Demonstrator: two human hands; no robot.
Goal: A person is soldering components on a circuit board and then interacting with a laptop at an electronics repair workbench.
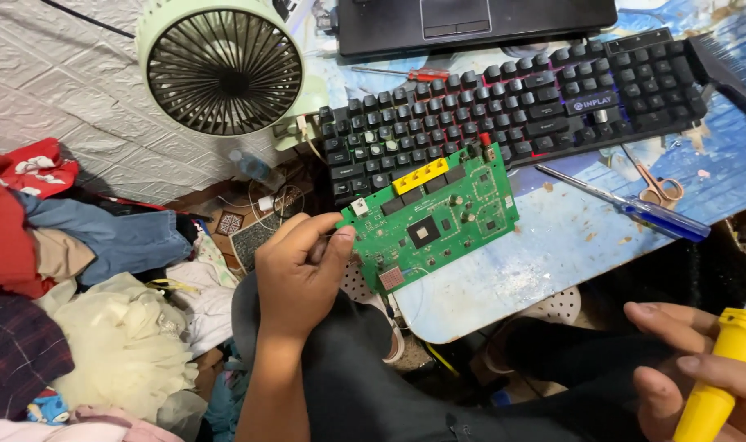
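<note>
Pinching the left edge of a green circuit board (430,214) btw thumb and fingers, the left hand (301,274) holds it tilted over the front-left corner of the worn blue table (545,245); a thin wire seems to sit in the same pinch, too small to be sure. Board's upper edge, w/ a yellow port block (420,177), overlaps the front of a black keyboard (512,102) lying along the table's back half. Right hand (692,368), at the frame's lower right and off the table's front edge, is curled around a yellow tool handle (721,381); tip is out of view. A blue-handled screwdriver (627,206) lies on the table right of the board, orange-handled scissors (655,188) just behind it, near the keyboard's front. A red-handled screwdriver (410,74) lies behind the keyboard, beside a black laptop (471,20) at the back edge. Pale green fan (224,69) stands at the back-left corner. Black brush (721,69) at the right edge. Heap of clothes (70,270) piled left of the table, lower down.
</note>
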